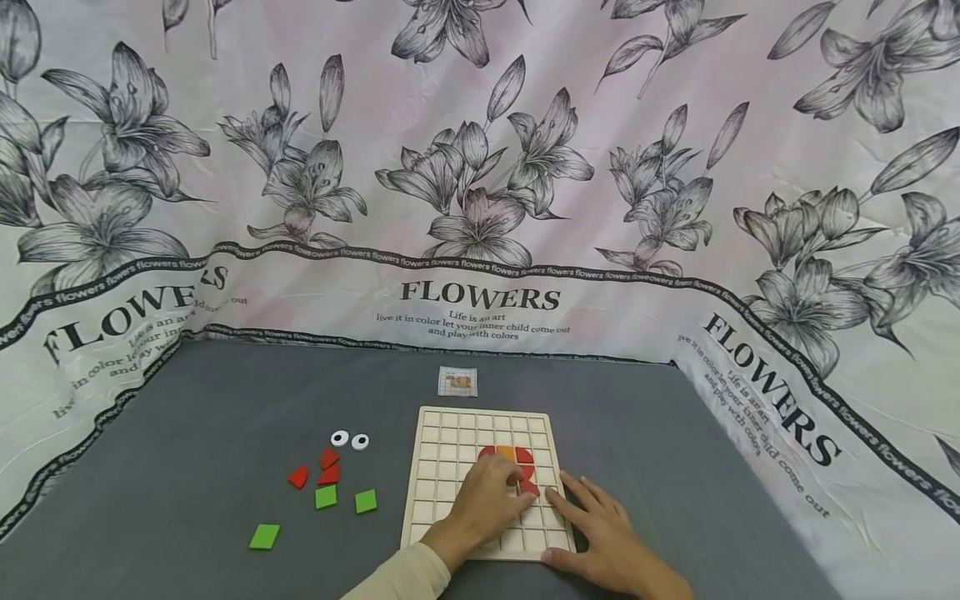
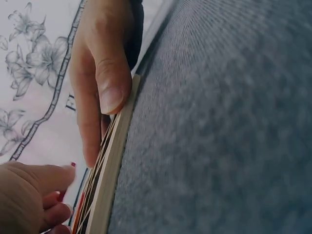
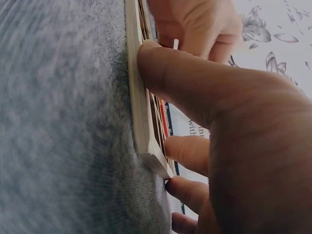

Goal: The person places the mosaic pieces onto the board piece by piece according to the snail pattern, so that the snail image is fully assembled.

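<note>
A pale wooden grid board (image 1: 438, 421) lies on the grey tabletop. My left hand (image 1: 487, 498) is over its middle and pinches a small red piece (image 1: 529, 488) between thumb and fingers; a red sliver also shows at its fingertips in the left wrist view. An orange square (image 1: 506, 454) sits in the grid with a red rounded piece (image 1: 525, 456) to its right and another red piece (image 1: 487, 451) to its left, partly behind the left hand. My right hand (image 1: 603, 533) rests on the board's right side, its thumb (image 3: 156, 61) on the near edge and fingers spread.
Left of the board lie several loose red pieces (image 1: 298, 477), green pieces such as a green square (image 1: 365, 501) and a green rhombus (image 1: 264, 537), and two white eye discs (image 1: 360, 442). Behind the board lies a small picture card (image 1: 457, 382). A flower-printed cloth (image 1: 480, 304) surrounds the table.
</note>
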The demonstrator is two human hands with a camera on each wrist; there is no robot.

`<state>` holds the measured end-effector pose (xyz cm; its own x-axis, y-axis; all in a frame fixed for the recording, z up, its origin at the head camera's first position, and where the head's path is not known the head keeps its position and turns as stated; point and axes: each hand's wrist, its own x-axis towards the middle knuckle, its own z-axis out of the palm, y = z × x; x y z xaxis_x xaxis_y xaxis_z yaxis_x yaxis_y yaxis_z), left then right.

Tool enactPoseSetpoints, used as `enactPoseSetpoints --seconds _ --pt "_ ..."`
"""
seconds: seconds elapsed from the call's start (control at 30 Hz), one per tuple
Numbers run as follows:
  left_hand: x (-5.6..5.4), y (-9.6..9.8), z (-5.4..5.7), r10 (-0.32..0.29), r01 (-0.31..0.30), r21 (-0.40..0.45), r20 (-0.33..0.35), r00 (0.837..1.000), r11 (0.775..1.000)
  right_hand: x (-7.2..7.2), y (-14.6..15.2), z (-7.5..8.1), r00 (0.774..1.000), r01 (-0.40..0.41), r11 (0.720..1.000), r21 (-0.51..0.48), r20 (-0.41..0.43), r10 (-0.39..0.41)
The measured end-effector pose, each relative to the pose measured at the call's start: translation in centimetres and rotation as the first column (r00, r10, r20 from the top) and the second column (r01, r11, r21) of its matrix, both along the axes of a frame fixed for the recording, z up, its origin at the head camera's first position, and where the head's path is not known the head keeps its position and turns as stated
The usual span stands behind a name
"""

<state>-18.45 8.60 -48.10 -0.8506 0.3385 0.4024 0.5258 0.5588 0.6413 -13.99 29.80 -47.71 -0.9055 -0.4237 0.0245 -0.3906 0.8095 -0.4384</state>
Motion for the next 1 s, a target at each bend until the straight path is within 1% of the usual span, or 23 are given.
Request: enactPoseSetpoints --seconds 0.07,0.23,0.3,0.47,0.6,0.9,1.0 --pt "0.06 0.02 -0.16 0.006 -0.006 -0.017 -0.003 1.0 1.0 -0.14 -0.07 0.06 1.0 0.003 1.0 0.007 0.006 -0.003" --pt "-0.08 0.25 -0.53 0.025 -0.026 -0.055 -0.027 0.999 0.998 -0.24 -0.13 0.11 0.999 -0.004 1.0 0.026 -0.037 0.005" --pt "-0.08 0.33 -0.62 0.029 -0.032 -0.08 -0.034 0.999 0.996 -0.22 -0.15 0.1 0.999 -0.004 1.0 0.025 -0.039 0.005" --pt "0.04 0.47 -0.55 0.035 -0.043 -0.144 -0.055 0.998 0.989 -0.1 -0.16 0.01 0.999 0.0 0.999 0.034 -0.048 0.002" --pt "0.08 0.54 -0.52 0.041 -0.05 -0.169 -0.055 0.998 0.984 -0.04 -0.16 -0.06 0.999 -0.001 0.999 0.035 -0.053 0.003" --pt "-0.06 0.49 -0.77 0.041 -0.048 -0.154 -0.05 0.998 0.987 -0.12 -0.19 -0.06 1.0 0.004 0.999 0.035 -0.027 -0.003" --pt "-0.11 0.47 -0.84 0.031 -0.038 -0.132 -0.051 0.998 0.991 -0.15 -0.12 -0.05 1.0 0.006 0.999 0.033 -0.021 -0.005"
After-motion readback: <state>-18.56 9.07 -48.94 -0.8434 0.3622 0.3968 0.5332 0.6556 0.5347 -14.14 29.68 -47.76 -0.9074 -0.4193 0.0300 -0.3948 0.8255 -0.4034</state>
